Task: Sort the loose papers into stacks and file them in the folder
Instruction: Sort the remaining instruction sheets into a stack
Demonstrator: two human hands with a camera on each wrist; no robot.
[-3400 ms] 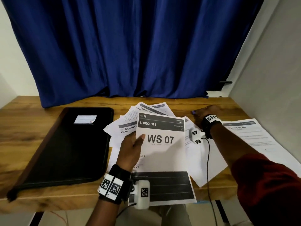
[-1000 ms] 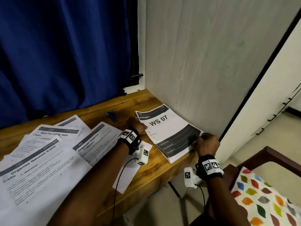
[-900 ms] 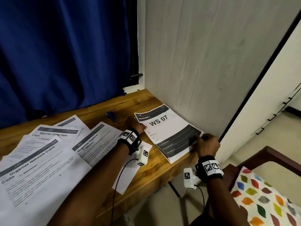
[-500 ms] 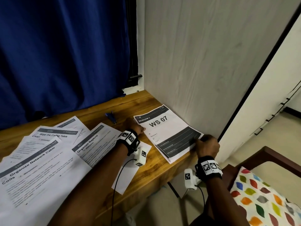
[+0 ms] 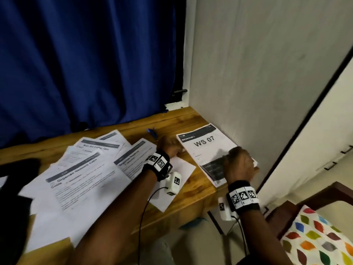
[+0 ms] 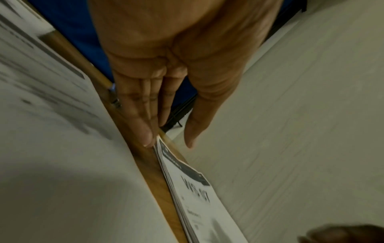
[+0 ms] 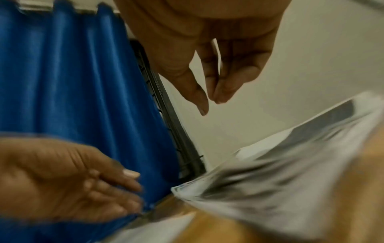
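A stack of papers headed "WS 07" (image 5: 206, 148) lies flat at the right end of the wooden table (image 5: 193, 190), tight against the grey wall panel. My left hand (image 5: 172, 147) is at its upper left corner. In the left wrist view the straight fingertips (image 6: 148, 138) touch the corner of the stack (image 6: 197, 197), with the thumb spread apart. My right hand (image 5: 236, 163) hovers over the stack's dark lower half. Its fingers (image 7: 224, 92) hang loosely curled and hold nothing. Loose printed sheets (image 5: 86, 175) fan out to the left. The black folder (image 5: 17, 169) shows at the far left edge.
The grey wall panel (image 5: 257, 83) bounds the table on the right and a blue curtain (image 5: 86, 64) hangs behind it. A small blue object (image 5: 152, 132) lies near the back. One white sheet (image 5: 170, 196) overhangs the front edge. A patterned cushion (image 5: 321, 240) sits lower right.
The stack went from the table's middle to the right end by the wall. Since half a second ago my right hand has let go of its lower corner and moved over the stack.
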